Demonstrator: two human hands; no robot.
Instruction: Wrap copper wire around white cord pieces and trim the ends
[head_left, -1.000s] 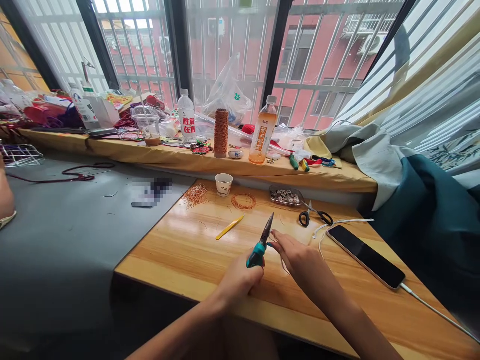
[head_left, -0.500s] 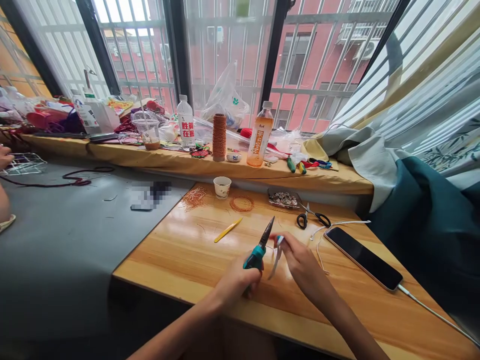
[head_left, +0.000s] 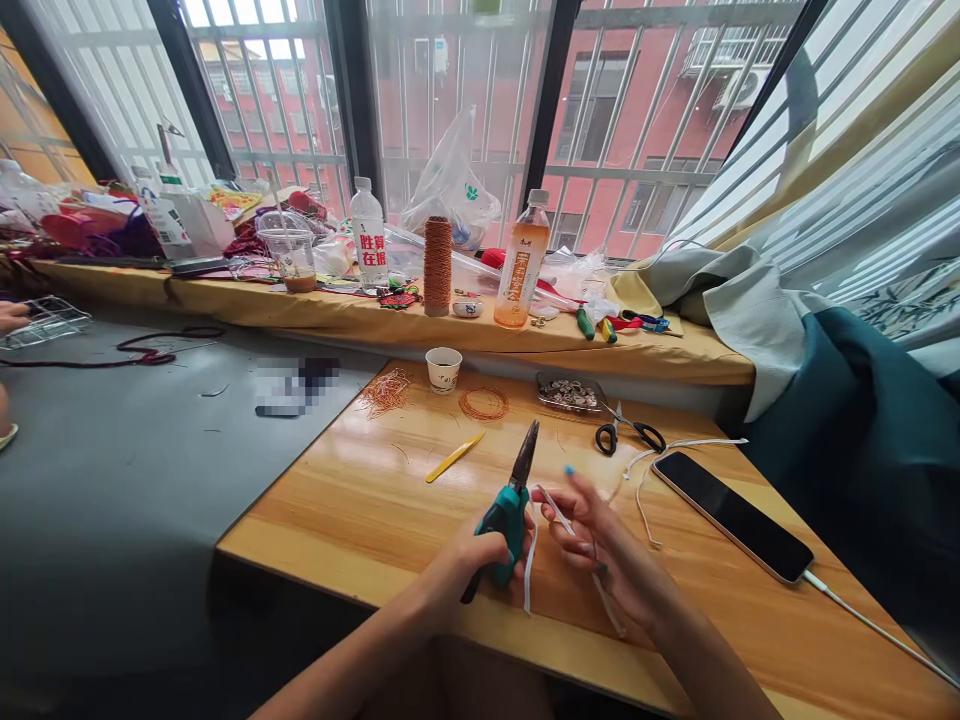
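Note:
My left hand (head_left: 480,555) is wrapped round the teal handles of needle-nose pliers (head_left: 514,505), whose dark jaws point up and away, close together. A narrow white strip (head_left: 555,508) bends near the pliers; one end hangs beside my left fingers, and the other passes through my right hand (head_left: 600,550). The right fingers are loosely curled, with the index finger raised and the strip running between the others. Whether the left fingers also pinch the strip is hidden. Beyond the pliers lies a yellow pointed tool (head_left: 455,458) on the wooden table (head_left: 337,515).
Copper-coloured wire (head_left: 484,403), a paper cup (head_left: 444,372) and a tray of small pieces (head_left: 570,394) stand farther back. Scissors (head_left: 630,434), white cords (head_left: 645,500) and a charging phone (head_left: 733,515) lie right. Bottles line the sill (head_left: 337,315). Another person's hand (head_left: 11,318) shows far left.
My right hand has opened from a pinch and turned, moving slightly down; the white strip now runs across its fingers. The pliers have shifted slightly left, their handles now more visible.

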